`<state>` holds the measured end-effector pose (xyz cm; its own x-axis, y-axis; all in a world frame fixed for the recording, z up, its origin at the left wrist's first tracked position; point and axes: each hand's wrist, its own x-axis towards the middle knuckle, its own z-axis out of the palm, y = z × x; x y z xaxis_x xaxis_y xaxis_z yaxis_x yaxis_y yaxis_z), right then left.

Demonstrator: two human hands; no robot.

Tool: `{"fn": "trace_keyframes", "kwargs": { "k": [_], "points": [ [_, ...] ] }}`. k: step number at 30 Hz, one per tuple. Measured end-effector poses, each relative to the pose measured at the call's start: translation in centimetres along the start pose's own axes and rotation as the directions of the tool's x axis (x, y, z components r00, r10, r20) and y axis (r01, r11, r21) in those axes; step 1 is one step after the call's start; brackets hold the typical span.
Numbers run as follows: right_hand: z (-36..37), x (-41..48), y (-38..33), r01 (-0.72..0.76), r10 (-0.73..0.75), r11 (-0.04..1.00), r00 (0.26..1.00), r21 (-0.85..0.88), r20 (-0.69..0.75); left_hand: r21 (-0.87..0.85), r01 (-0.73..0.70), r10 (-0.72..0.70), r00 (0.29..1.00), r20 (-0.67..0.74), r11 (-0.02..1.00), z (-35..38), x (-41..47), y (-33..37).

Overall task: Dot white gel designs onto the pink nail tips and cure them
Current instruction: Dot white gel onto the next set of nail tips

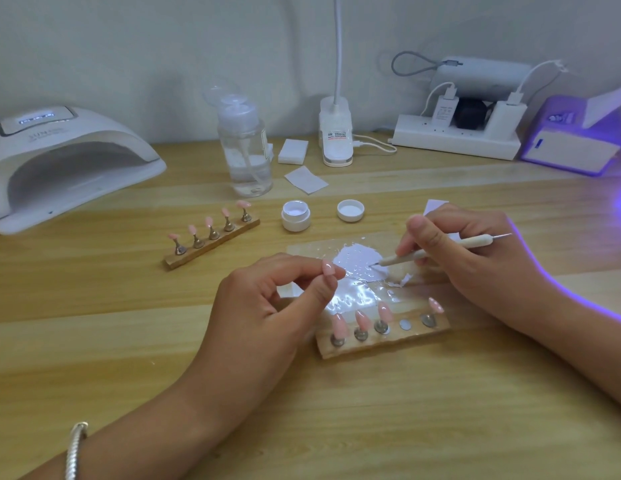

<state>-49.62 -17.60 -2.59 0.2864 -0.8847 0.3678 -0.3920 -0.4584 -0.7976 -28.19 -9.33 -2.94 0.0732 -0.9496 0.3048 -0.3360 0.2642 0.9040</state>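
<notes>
Pale wooden tabletop (337, 427). Pinching glossy pink nail tip (328, 267) in left hand (264, 306); gripping slim white dotting pen (451, 250) in right hand (475, 261), dipped in white gel puddle (357, 259). Overloading risk: blobbed dots.

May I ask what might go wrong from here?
1. The dotting tool dips in a wide white gel puddle; overloading could blob the pinched nail tip.
2. The open gel jar sits uncapped while the purple lamp glows; it may thicken.
3. The right hand could brush the near holder's tips.
</notes>
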Motion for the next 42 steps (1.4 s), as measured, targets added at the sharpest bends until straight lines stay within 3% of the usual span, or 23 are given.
{"fn": "trace_keyframes", "kwargs": {
  "k": [11,18,26,39,42],
  "points": [
    [-0.1,-0.1,0.2,0.013,-0.013,1.000,1.000,-0.021,-0.018,-0.042,0.001,-0.001,1.000,0.018,0.999,0.0,-0.1,0.0],
    [-0.2,-0.2,-0.7,0.039,-0.027,0.991,0.995,0.128,-0.093,-0.038,-0.036,0.038,0.998,0.054,0.999,0.1,-0.2,0.3],
    [1.3,-1.3,-4.3,0.157,-0.151,0.945,0.988,0.286,-0.042,0.075,-0.170,0.164,0.983,0.087,0.983,0.1,-0.4,0.2],
    [2.4,-2.5,-5.9,0.164,-0.153,0.906,0.986,0.390,-0.059,0.165,-0.335,0.322,0.941,0.100,0.928,0.4,-0.6,0.8],
    [2.6,-2.7,-6.1,0.168,-0.157,0.900,0.986,0.402,-0.059,0.014,-0.212,0.210,0.974,0.089,0.977,0.8,-1.1,1.7]
  ]
}}
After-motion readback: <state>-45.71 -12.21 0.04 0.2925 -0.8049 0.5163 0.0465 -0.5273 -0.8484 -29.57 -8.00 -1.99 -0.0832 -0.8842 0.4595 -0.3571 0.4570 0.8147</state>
